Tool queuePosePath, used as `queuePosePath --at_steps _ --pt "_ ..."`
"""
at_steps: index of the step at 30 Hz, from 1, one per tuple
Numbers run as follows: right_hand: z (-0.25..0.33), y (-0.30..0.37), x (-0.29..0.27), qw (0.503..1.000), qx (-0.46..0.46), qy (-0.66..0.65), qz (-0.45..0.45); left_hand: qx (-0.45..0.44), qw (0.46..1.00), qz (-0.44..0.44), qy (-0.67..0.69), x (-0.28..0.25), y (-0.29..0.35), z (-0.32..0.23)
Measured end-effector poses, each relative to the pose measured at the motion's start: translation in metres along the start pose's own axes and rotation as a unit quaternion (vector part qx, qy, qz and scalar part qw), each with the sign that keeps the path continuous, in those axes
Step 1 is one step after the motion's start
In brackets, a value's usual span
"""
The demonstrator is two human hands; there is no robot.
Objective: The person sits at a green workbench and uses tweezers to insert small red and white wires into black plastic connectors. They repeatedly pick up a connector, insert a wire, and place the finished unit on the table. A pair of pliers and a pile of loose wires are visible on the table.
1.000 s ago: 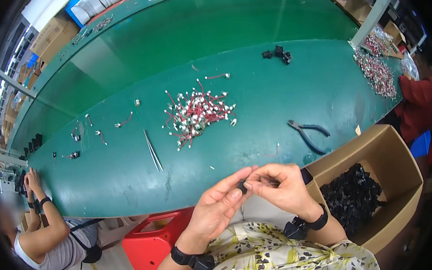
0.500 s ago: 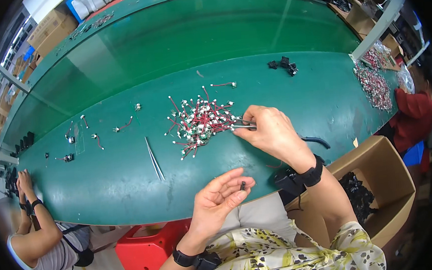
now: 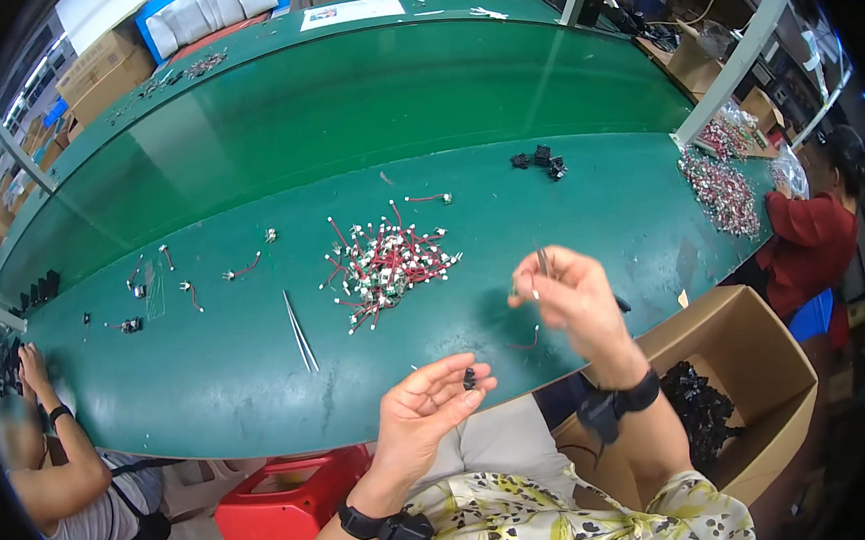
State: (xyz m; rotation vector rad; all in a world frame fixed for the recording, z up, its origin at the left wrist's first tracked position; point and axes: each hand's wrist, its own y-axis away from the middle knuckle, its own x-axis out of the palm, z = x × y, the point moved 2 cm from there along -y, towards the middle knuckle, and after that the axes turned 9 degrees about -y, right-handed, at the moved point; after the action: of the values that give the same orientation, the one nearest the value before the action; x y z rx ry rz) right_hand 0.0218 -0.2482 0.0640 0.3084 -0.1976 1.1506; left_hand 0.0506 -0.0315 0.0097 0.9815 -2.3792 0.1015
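Left hand low by the near edge of the smooth green table, palm turned up, fingers curled, thumb forward – closed lightly on a small, dark, blocky black piece at the fingertips. Right hand farther out over the tabletop, back of the hand upward, fingers bent and pinched around a slim grey tool, with a white-tipped piece at the fingertips, too blurred for detail.

Left to right across the table: thin scattered red wires; shiny, narrow metal tweezers; a tangled heap of red wires with boxy white ends. Beyond the right forearm – a brown cardboard box holding jagged, glossy black bits.
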Motion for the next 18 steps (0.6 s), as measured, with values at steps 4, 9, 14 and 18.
queuePosePath --at_steps 4,9,14,18 --pt "-0.037 0.053 0.023 0.986 0.008 -0.161 -0.042 0.056 0.997 -0.053 0.026 0.017 0.001 0.0" --pt "-0.062 0.084 0.038 0.976 -0.014 -0.214 -0.028 0.082 0.995 -0.057 -0.006 0.024 0.013 -0.002" --pt "-0.061 0.101 0.039 0.922 0.121 -0.367 -0.016 0.089 0.995 -0.024 -0.035 0.022 0.024 0.004" --pt "-0.057 0.106 0.023 0.942 0.14 -0.302 0.028 0.073 0.996 0.011 -0.047 0.021 0.028 0.003"
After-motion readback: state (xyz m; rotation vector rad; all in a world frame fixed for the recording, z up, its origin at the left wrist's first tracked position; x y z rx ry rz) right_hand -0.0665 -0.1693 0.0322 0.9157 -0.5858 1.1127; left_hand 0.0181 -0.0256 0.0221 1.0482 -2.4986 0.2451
